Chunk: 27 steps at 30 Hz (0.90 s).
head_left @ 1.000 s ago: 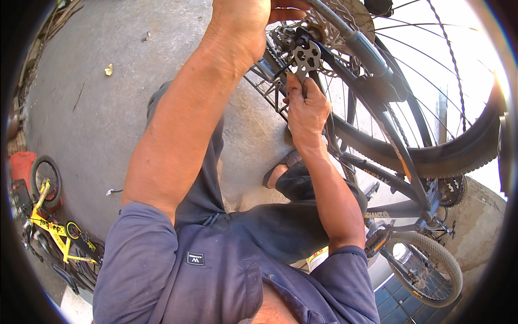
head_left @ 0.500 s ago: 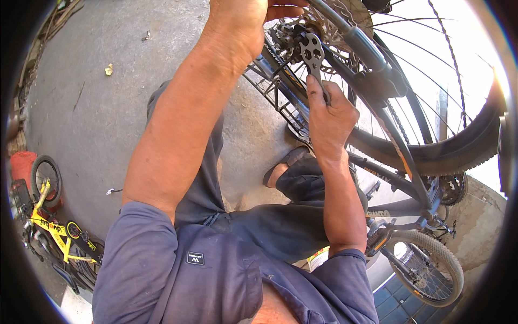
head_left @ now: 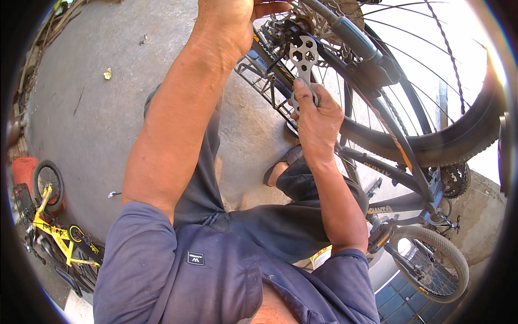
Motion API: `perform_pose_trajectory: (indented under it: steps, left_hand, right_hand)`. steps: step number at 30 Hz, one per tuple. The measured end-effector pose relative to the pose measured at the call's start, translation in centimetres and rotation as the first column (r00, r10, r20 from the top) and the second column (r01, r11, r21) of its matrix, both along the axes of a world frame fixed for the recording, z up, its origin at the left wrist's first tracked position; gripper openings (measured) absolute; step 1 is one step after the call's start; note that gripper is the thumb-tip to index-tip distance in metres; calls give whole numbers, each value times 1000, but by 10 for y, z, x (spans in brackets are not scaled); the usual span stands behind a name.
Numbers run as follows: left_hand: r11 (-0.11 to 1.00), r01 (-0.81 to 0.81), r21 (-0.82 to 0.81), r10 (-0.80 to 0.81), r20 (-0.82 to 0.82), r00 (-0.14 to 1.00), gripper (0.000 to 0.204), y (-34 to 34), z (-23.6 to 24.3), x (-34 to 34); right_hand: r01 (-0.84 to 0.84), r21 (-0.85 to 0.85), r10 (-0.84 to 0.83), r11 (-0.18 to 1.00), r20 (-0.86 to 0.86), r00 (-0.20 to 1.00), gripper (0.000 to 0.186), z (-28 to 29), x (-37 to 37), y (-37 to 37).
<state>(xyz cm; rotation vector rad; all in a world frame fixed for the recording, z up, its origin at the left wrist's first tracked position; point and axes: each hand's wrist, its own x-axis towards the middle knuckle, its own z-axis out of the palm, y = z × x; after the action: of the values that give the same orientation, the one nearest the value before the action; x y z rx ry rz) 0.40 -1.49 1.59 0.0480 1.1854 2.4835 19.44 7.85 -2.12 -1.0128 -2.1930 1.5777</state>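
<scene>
A flat silver multi-hole wrench [head_left: 304,62] stands upright in my right hand [head_left: 320,121], its thumb pressed on the shank and its fingers wrapped round the lower end. The broad head with hexagonal holes overlaps the wheel hub and rear derailleur [head_left: 286,35] of a dark bicycle [head_left: 388,102]; whether it touches them I cannot tell. At the top edge, my left hand [head_left: 229,24] reaches toward the hub. Only part of its fingers shows, and what they touch lies out of the picture.
A thick bicycle tyre [head_left: 448,146] curves across the right. Below it is another wheel [head_left: 431,264] over blue tiles [head_left: 394,302]. A black rack [head_left: 264,86] lies left of the wrench. Far left are a yellow bicycle [head_left: 56,232] and a red container [head_left: 22,170] on concrete floor.
My right hand has moved slightly left and down, and the wrench now turns more of its flat face toward me. The left hand has shifted a little to the left.
</scene>
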Motion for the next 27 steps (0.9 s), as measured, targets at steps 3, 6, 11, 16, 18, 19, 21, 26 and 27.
perform_pose_trajectory:
  steps: [3, 6, 11, 16, 18, 19, 21, 26, 27]
  left_hand:
    - [1000, 3, -1, -3, 0, 1000, 46, -1, 0, 0]
    - [1000, 16, 9, -16, -11, 1000, 46, -1, -3, -2]
    - [1000, 22, 21, -21, -21, 1000, 46, 0, 0, 2]
    - [1000, 14, 12, -14, -17, 1000, 45, -1, 1, 2]
    - [1000, 12, 5, -12, -7, 1000, 45, -1, 1, 2]
    - [1000, 11, 1, -11, -2, 1000, 45, 0, 1, 2]
    - [1000, 11, -2, -11, -3, 1000, 45, 0, 4, 3]
    - [1000, 15, -9, -15, -2, 1000, 45, 0, 4, 3]
    - [1000, 15, -10, -15, -4, 1000, 45, 0, 3, 2]
  right_hand:
    - [9, 59, -4, 998, -89, 996, 28, -13, 0, 0]
    - [14, 228, -3, 974, -49, 999, 27, -18, -3, 6]
    - [11, 332, 50, 943, -175, 983, 21, -39, -5, 13]
    - [-16, 431, 75, 902, -120, 990, 18, -28, -10, 13]
    - [-33, 488, 104, 872, -120, 987, 17, -27, -13, 14]
    - [-31, 491, 106, 871, -125, 987, 17, -27, -13, 15]
    - [-28, 497, 108, 867, -133, 985, 16, -28, -14, 16]
    - [-1, 622, 151, 783, -188, 970, 15, -38, -18, 19]
    - [4, 638, 162, 770, -202, 966, 15, -39, -19, 19]
